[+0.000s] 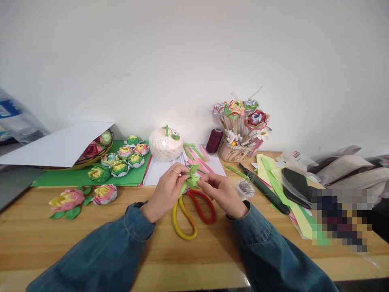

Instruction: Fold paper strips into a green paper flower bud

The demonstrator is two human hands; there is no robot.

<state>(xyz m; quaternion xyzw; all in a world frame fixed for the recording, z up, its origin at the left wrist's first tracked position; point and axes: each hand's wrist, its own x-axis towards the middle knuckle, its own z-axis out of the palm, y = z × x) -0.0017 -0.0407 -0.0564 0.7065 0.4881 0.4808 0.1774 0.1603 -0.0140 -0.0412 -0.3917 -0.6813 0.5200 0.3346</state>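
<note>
While both hands meet at the centre of the frame, the left hand (166, 190) and right hand (223, 191) pinch a small folded green paper piece (191, 179) between fingertips, held just above the scissors (192, 211) with their red and yellow loop handles. Firm creases seem best made by pressing close to each fold, since the thin matte paper springs back. Left of centre, layered paper lotus flowers (121, 160) sit on a green sheet (75, 177) atop the glossy wooden table (36, 239).

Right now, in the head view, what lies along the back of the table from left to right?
White paper sheet → white net-wrapped round fruit → dark red thread spool → woven basket of paper flowers on sticks → black flat pouch.
</note>
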